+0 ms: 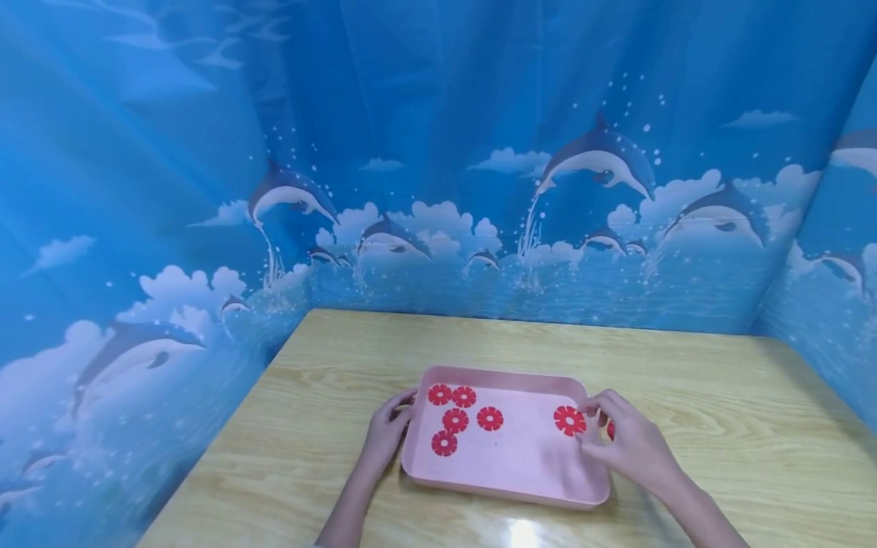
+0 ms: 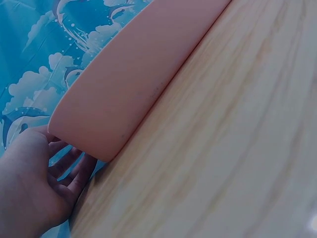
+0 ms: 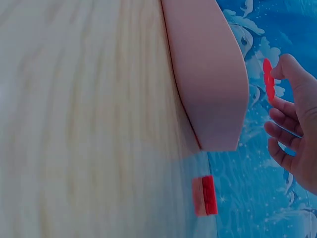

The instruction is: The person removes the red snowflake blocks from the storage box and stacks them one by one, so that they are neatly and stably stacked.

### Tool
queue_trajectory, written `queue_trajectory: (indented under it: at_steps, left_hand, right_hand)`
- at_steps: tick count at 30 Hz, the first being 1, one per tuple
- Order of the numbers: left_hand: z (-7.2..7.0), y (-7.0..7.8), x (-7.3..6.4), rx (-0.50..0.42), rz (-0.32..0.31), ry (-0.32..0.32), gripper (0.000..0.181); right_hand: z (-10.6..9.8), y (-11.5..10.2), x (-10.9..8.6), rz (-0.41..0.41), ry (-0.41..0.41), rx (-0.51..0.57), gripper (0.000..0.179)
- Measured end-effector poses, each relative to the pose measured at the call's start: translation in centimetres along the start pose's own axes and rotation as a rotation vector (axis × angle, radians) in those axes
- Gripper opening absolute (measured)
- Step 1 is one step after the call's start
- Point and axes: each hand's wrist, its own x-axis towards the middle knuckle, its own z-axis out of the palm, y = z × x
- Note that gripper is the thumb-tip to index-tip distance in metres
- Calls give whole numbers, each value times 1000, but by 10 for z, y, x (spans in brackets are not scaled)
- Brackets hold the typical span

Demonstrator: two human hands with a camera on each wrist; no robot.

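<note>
A pink rectangular tray (image 1: pixel 507 495) stands on the wooden table. Several red notched snowflake discs (image 1: pixel 489 418) lie flat in its left part. Between thumb and fingertips my right hand (image 1: pixel 633 441) pinches another red snowflake disc (image 1: pixel 570 420) above the tray's right end; the right wrist view shows this disc edge-on. Against the tray's left end rests my left hand (image 1: pixel 385 434), fingers loosely bent at the outer wall. In the left wrist view its thumb meets the rim, with the tip hidden behind the tray.
A short stack of red discs (image 3: pixel 204 196) sits on the table beyond the tray's right end, mostly hidden by the right hand in the head view. A blue dolphin-print curtain (image 1: pixel 438 152) hangs behind and beside the wooden table (image 1: pixel 329 358).
</note>
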Motion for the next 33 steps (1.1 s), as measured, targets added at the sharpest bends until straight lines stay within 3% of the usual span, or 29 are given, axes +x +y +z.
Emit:
queue_trajectory:
  at_steps: [8, 18, 33]
  left_hand:
    - [2, 1, 0, 36, 19, 11, 34]
    - [0, -31, 13, 64, -1, 22, 35]
    - [0, -32, 14, 68, 10, 17, 36]
  right_hand:
    - [-16, 17, -5, 77, -6, -30, 36]
    - [-30, 40, -13, 88, 30, -48, 36]
    - [-25, 75, -24, 104, 13, -17, 36]
